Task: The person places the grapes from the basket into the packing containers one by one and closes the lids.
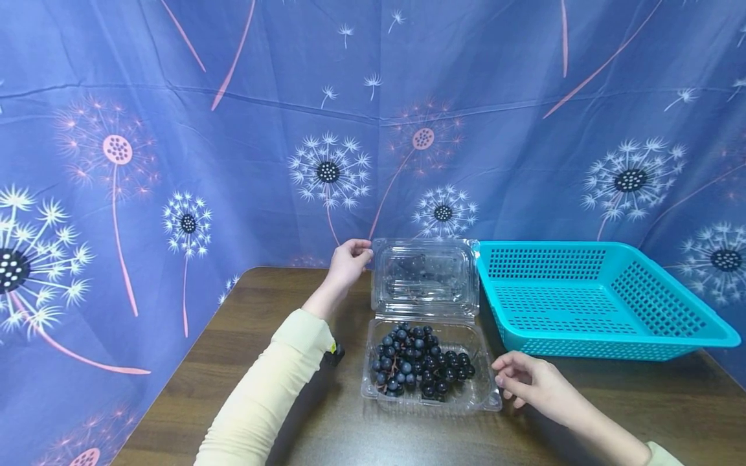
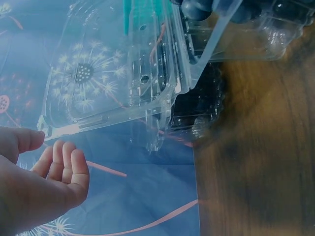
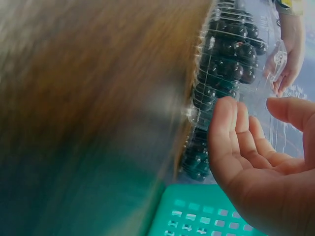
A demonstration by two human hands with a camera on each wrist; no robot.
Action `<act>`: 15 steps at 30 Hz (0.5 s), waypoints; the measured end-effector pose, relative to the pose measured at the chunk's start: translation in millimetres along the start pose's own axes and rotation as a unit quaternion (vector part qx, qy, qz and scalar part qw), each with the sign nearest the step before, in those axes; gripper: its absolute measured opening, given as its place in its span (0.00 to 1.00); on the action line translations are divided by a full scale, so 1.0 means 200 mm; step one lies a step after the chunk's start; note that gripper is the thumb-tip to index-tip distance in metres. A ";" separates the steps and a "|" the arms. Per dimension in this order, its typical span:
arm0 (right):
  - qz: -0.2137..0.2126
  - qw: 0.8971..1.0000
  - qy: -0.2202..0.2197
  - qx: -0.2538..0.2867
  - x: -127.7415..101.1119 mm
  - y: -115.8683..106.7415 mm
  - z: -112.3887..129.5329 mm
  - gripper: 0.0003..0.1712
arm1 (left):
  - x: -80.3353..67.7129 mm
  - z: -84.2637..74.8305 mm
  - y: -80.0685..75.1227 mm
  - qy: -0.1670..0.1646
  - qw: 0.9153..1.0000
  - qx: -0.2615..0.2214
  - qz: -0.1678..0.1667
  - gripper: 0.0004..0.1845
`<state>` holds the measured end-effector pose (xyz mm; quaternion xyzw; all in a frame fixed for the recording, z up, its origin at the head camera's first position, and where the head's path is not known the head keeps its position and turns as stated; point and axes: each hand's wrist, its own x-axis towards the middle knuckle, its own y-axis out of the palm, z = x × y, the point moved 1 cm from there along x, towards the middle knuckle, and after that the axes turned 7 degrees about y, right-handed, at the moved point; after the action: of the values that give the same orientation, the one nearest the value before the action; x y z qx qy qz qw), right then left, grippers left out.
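Note:
A clear plastic clamshell box (image 1: pixel 486 391) lies unfolded on the table, its lid (image 1: pixel 425 294) standing up at the back. Inside the base is a bunch of dark grapes (image 1: pixel 428 362). My left hand (image 1: pixel 350 259) is at the lid's upper left corner. In the left wrist view its thumb tip is right at that corner, and the other fingers (image 2: pixel 67 160) are loosely bent. Beside the base's front right corner, my right hand (image 1: pixel 533 382) has its thumb and relaxed fingers apart with nothing between them. The right wrist view shows the grapes through the box wall beyond those fingers (image 3: pixel 224 118).
A turquoise plastic basket (image 1: pixel 612 346) with perforated sides stands at the right, close against the box. Behind the brown wooden table (image 1: pixel 233 362) hangs a blue cloth (image 1: pixel 262 162) with dandelion prints. A small black object (image 1: pixel 335 355) shows beside the left sleeve.

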<state>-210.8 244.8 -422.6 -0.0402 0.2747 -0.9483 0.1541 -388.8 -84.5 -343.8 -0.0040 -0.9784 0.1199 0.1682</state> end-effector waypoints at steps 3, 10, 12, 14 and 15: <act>0.042 0.997 0.018 0.059 0.00 0.00 -0.01 0.16 | 0.02 -0.01 0.00 0.009 1.000 0.003 -0.005 0.12; 0.124 0.976 0.086 0.160 0.00 -0.01 -0.03 0.17 | 0.05 -0.02 0.00 0.004 1.000 0.007 -0.005 0.13; 0.145 0.968 0.089 0.185 0.00 -0.01 -0.03 0.14 | 0.06 -0.02 0.00 0.004 1.000 0.011 -0.002 0.13; 0.168 0.957 0.093 0.219 0.00 0.00 -0.04 0.11 | 0.06 -0.02 0.00 0.006 1.000 0.010 0.000 0.13; 0.180 0.949 0.097 0.238 0.00 0.00 -0.04 0.10 | 0.07 -0.03 0.00 0.006 1.000 0.011 0.000 0.12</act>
<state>-212.8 249.3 -429.5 0.1398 0.0572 -0.9419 0.3000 -399.6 -81.7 -334.8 -0.0032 -0.9761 0.1306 0.1737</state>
